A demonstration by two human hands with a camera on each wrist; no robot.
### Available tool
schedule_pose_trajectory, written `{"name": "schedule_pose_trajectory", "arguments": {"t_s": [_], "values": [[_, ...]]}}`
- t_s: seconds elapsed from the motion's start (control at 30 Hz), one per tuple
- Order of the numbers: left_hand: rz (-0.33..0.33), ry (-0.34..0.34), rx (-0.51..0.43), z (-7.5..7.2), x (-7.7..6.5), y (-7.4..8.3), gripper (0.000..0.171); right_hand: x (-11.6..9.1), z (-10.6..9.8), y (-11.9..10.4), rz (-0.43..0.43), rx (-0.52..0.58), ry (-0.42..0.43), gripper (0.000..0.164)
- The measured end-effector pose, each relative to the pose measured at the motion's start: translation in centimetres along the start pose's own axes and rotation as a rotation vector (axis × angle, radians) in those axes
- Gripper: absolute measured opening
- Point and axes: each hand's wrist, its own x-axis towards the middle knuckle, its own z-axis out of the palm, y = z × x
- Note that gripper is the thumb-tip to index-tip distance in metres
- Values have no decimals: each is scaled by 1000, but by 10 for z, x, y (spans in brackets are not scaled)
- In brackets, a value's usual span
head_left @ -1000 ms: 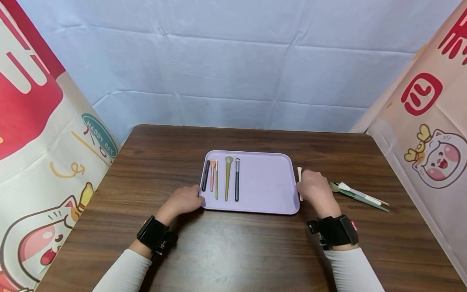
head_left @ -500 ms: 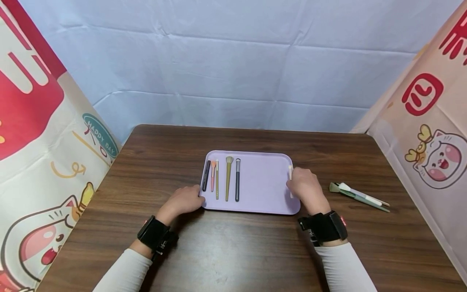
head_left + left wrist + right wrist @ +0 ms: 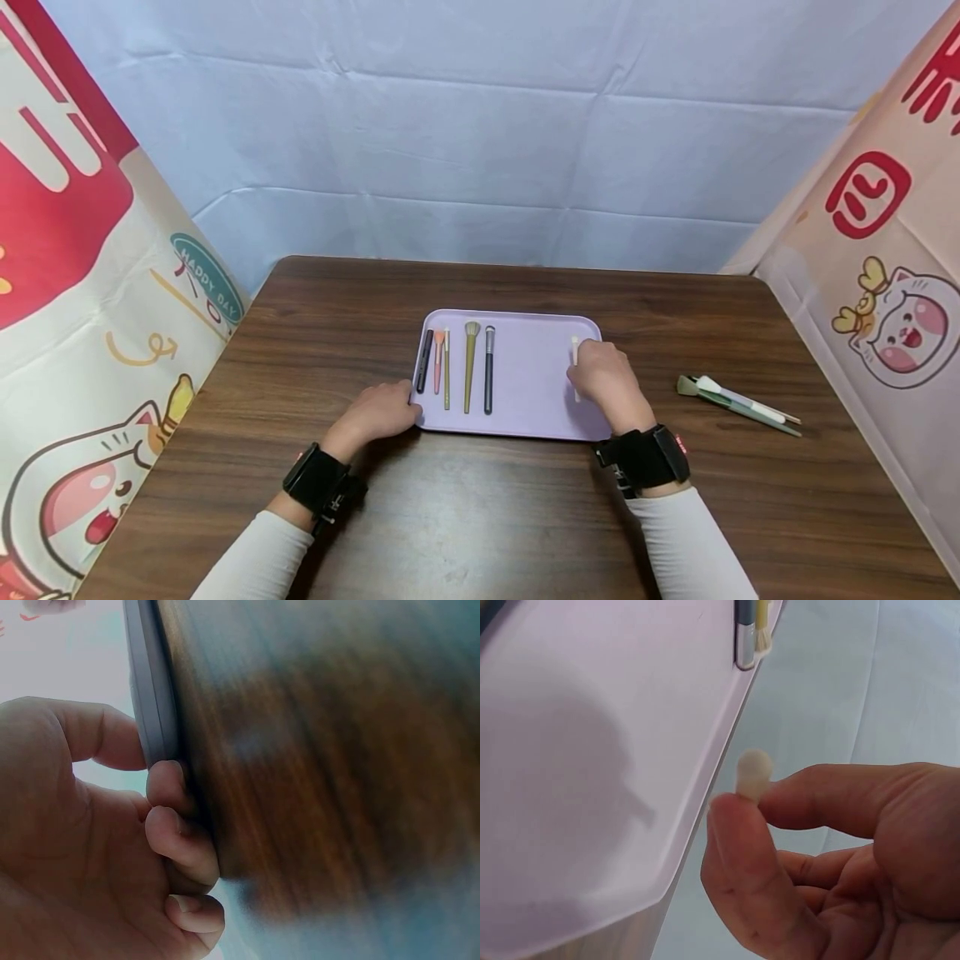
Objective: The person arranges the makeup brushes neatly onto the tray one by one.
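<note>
A lilac tray [image 3: 534, 367] lies on the wooden table, with several makeup brushes side by side on its left half. Among them are a black-handled brush [image 3: 489, 371], an olive brush [image 3: 469, 367] and a pink brush [image 3: 438, 362]. My left hand [image 3: 380, 410] grips the tray's near left corner, thumb on one side of the rim [image 3: 154, 690] and curled fingers on the other. Over the tray's right part, my right hand [image 3: 606, 379] pinches a slim white makeup brush [image 3: 575, 350] between thumb and fingers. Its pale rounded tip [image 3: 754, 769] shows above the fingertips; most of the handle is hidden.
Right of the tray, a green-handled brush [image 3: 738, 406] and a white brush [image 3: 750, 400] lie crossed on the table [image 3: 480, 517]. A pale blue cloth [image 3: 480, 167] hangs behind, and printed cloths hang at both sides.
My right hand has moved left with the white makeup brush, from beside the tray's right edge to over the tray. My left hand stays at the tray's corner.
</note>
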Motion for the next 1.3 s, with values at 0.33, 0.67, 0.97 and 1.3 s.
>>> {"name": "schedule_pose_trajectory", "arguments": {"t_s": [0.33,0.67,0.97,1.3], "values": [[-6,-4,-4,-1,0,0,24,6,6,-12,-22,-10,13,17],[-5,-1,-3,0,0,0,24,8,9,-26,-56,-19,30,20],[-14,-1,-3,0,1,0,23,12,13,-35,-63,-15,16,19],[-12,4,6,0,0,-1,23,16,17,-47,-74,-33,16,22]]}}
